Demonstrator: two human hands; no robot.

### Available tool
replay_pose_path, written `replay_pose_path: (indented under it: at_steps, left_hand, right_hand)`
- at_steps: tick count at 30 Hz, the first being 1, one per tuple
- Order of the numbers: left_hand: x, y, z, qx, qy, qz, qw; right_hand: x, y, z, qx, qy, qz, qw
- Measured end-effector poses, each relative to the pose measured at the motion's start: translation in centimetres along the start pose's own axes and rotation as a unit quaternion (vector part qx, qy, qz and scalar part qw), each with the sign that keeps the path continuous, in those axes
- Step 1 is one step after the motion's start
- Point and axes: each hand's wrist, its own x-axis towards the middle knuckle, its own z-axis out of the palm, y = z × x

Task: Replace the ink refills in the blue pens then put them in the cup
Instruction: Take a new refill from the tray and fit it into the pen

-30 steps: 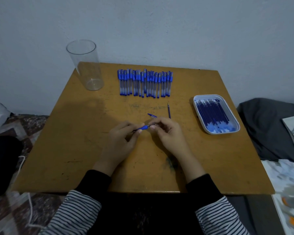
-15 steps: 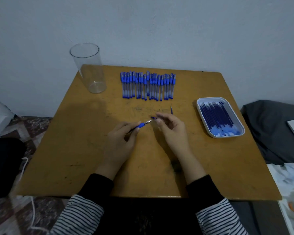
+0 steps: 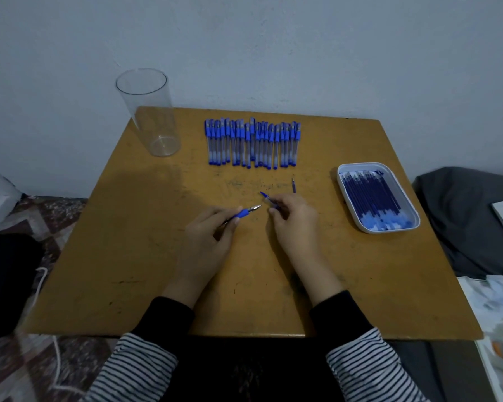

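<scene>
A row of blue capped pens (image 3: pixel 251 143) is laid side by side on the far middle of a brown wooden table (image 3: pixel 157 256), and everything else is placed from that row. A tall clear plastic cup (image 3: pixel 150 117) is stood upright well to the left of the row, with nothing seen inside it. A white rounded rectangular tray (image 3: pixel 360 227) is set to the right of the row and nearer the person, with dark blue ink refills (image 3: pixel 372 198) piled in it. A single thin loose refill (image 3: pixel 293 185) is seen on the table just in front of the row's right end, partly hidden by the right hand (image 3: pixel 294 219). In front of the row's middle, an uncapped pen with a blue grip and metal tip (image 3: pixel 246 211) is gripped by the left hand (image 3: pixel 206 242), tip pointed toward the right hand. A small clear piece with a blue pointed end (image 3: pixel 269 200) is pinched in the right hand's curled fingers, apart from the pen's tip.
</scene>
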Motion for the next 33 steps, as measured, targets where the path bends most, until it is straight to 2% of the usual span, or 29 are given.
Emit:
replay_pose_path:
  at_steps: [15, 21, 27, 33]
  left_hand:
    - [0.1, 0.2, -0.1, -0.006, 0.001, -0.007, 1.0]
    - [0.0, 0.2, -0.3, 0.003, 0.001, -0.007, 1.0]
    - [0.1, 0.6, -0.4, 0.006, 0.005, -0.006, 1.0]
    - [0.1, 0.3, -0.2, -0.007, 0.004, -0.006, 1.0]
  right_hand:
    - [0.6, 0.4, 0.4, -0.027, -0.02, -0.016, 0.999]
    - [-0.3, 0.4, 0.1, 0.033, 0.011, -0.036, 0.999]
    - [-1.2, 0.6, -0.6, 0.134, 0.014, 0.005, 0.991]
    - [-1.0, 0.7, -1.2, 0.188, 0.022, -0.033, 0.981]
